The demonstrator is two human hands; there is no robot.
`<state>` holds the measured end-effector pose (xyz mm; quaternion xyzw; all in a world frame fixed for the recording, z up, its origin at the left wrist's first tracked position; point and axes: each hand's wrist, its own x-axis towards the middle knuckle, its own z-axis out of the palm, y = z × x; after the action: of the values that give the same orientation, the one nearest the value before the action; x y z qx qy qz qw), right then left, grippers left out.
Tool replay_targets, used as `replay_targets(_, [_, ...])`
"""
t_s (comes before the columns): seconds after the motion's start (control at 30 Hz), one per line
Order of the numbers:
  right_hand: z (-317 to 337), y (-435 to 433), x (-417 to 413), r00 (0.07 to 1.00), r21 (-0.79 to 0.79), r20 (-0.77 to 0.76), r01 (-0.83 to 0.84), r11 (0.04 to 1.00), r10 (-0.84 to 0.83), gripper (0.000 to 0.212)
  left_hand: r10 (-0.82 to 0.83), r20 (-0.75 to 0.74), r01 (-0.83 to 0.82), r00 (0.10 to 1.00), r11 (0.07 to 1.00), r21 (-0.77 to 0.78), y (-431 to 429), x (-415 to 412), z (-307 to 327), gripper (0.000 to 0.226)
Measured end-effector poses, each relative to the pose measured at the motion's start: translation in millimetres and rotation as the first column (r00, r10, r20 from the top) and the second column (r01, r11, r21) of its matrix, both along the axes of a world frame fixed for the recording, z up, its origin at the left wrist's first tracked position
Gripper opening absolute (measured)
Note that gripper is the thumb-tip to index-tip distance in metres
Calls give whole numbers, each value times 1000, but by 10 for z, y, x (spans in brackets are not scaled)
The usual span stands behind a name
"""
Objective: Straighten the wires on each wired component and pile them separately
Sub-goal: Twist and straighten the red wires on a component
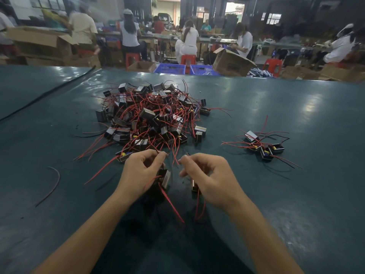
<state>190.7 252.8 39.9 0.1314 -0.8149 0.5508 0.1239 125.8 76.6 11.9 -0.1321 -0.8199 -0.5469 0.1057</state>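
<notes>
Two wired components held over the table [296,194]. The left hand [142,171] is closed around a black component [165,177], and a wire end is pinched between its thumb and forefinger. The right hand [205,178] is likewise curled over a second component [194,186], which is largely hidden beneath the palm, and a wire tip is pinched at its fingertips. Red leads [171,202] are seen trailing from both pieces toward the wearer. The unsorted heap [152,117] is found just beyond the hands, and the sorted pile [264,147] well apart to the right. Since strands of the heap reach up to the fingertips, they may be snagged by a pull and neighbouring pieces dragged along. The two held pieces may also be tangled together, or a lead strained by a sharp tug. A loose wire [53,184] and a black cable [49,91] are seen at the left. A cardboard box [229,62], blue crates [169,68] and seated workers [189,42] are seen beyond the far edge.
</notes>
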Motion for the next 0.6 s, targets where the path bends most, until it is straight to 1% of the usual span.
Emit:
replay_targets(0.03, [-32,-14,-15,996,40,-52,73,997,-71,19,-4,-12,4,1000,1000,-9,16,14,-1,20])
replay_targets(0.07, [-62,-42,-18,994,91,-63,94,991,-88,11,-10,-27,9,1000,1000,-21,38,30,-4,20])
replay_targets(0.1, [-90,-84,-7,996,160,-44,79,984,-73,7,-16,-41,14,999,999,-36,61,48,-10,19])
replay_targets(0.17, [-146,-186,24,999,307,-6,37,951,-37,15,-30,-66,26,997,998,-65,91,81,-22,16])
replay_targets(0.2, [-164,-228,36,999,376,-27,48,926,-40,16,-36,-78,31,996,997,-75,93,93,-23,14])
replay_targets(0.27, [-183,-284,46,992,461,-113,104,881,-58,18,-49,-69,45,996,997,-58,76,99,-18,12])
replay_targets(0.33, [-191,-318,41,981,520,-187,150,841,-59,19,-58,-12,58,998,998,3,58,94,-14,10])
replay_targets(0.4, [-211,-343,19,963,577,-264,205,791,-58,13,-48,25,47,999,999,14,59,85,-13,21])
replay_targets(0.47, [-228,-362,1,954,586,-293,230,777,-61,10,-43,55,42,998,999,21,59,77,-20,33])
replay_targets(0.5, [-236,-359,-10,954,565,-293,230,793,-68,11,-35,65,33,997,999,33,55,75,-23,39])
replay_targets(0.57, [-245,-345,-19,963,477,-249,217,852,-106,15,7,72,-12,997,997,71,48,76,-19,48])
replay_targets(0.6, [-249,-334,-25,970,408,-204,210,888,-136,19,35,72,-43,997,993,106,49,80,-13,49])
